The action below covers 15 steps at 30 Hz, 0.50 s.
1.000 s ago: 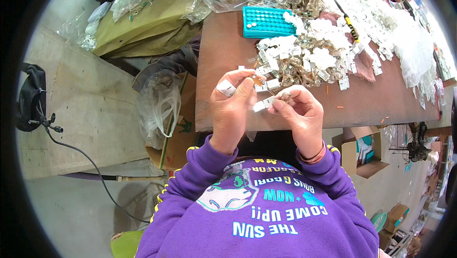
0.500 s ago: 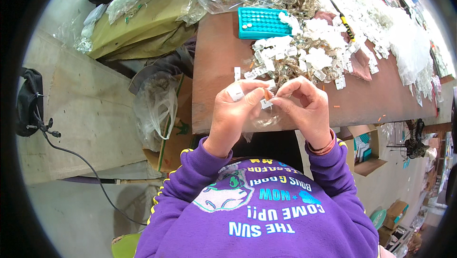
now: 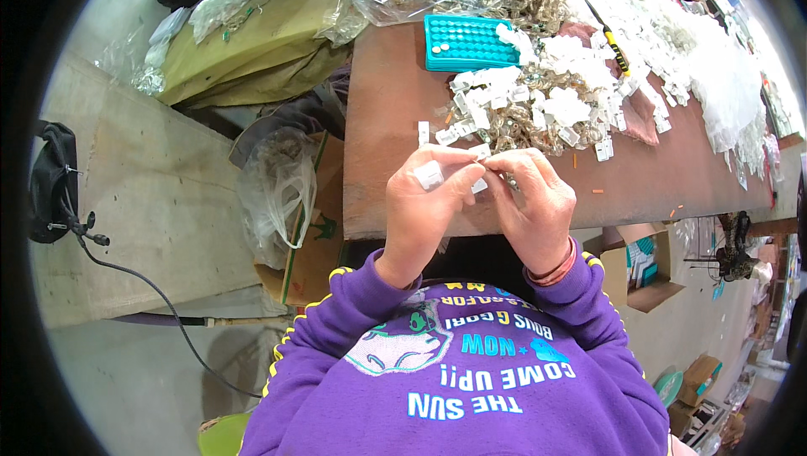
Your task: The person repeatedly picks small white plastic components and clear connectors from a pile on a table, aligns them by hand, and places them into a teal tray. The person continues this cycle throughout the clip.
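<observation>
both hands have closed in on each other since the earliest frame: the left hand [image 3: 420, 208] and right hand [image 3: 538, 208] were apart then, and their fingertips now meet over the tabletop [image 3: 387, 111], close to its front edge. the left thumb and index finger pinch a small piece [image 3: 477, 162], mostly hidden; the right thumb and index finger press together at the same spot, though whether they grip it too i cannot tell. a white tag [image 3: 429, 175] lies against the left fingers.

just beyond the fingertips spreads a heap of tagged strands [image 3: 504, 111], with a teal tray [image 3: 432, 59] behind it.

as i judge it, the piece could slip, since so little of it is held and the fingers crowd it. dropped, it might be lost among the strands or go over the front edge. the white tag could also work loose if the left fingers shift, and a knuckle could nudge the nearest tags.
</observation>
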Motion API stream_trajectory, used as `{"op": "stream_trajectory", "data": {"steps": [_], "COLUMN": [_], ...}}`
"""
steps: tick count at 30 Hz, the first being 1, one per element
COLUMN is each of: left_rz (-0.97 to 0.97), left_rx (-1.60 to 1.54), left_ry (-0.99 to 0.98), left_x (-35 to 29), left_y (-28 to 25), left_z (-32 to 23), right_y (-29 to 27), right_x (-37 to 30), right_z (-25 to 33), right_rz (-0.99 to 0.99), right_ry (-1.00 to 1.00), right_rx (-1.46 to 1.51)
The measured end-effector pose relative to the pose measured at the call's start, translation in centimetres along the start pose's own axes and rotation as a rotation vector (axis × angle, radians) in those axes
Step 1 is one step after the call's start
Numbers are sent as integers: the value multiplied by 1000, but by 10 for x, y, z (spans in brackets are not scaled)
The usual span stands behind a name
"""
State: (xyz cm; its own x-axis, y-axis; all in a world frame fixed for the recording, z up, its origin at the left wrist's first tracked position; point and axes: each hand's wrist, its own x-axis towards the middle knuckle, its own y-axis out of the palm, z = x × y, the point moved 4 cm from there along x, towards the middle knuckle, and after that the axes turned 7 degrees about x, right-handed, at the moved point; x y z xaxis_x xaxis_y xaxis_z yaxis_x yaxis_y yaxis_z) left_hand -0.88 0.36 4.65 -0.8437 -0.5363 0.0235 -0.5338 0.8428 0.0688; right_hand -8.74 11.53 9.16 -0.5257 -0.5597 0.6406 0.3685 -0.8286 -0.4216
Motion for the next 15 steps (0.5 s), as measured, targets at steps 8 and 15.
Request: {"op": "stream_trajectory", "data": {"steps": [8,15], "left_rz": [193,98], "left_rx": [-763,-188], "left_ry": [-220,31], "left_x": [8,3], "left_y": [-7,-23], "left_z": [6,-3], "right_y": [6,18], "right_x": [-2,1], "right_z": [-33,-34], "right_rz": [171,338], "right_ry": [749,896], "right_rx": [877,1162]}}
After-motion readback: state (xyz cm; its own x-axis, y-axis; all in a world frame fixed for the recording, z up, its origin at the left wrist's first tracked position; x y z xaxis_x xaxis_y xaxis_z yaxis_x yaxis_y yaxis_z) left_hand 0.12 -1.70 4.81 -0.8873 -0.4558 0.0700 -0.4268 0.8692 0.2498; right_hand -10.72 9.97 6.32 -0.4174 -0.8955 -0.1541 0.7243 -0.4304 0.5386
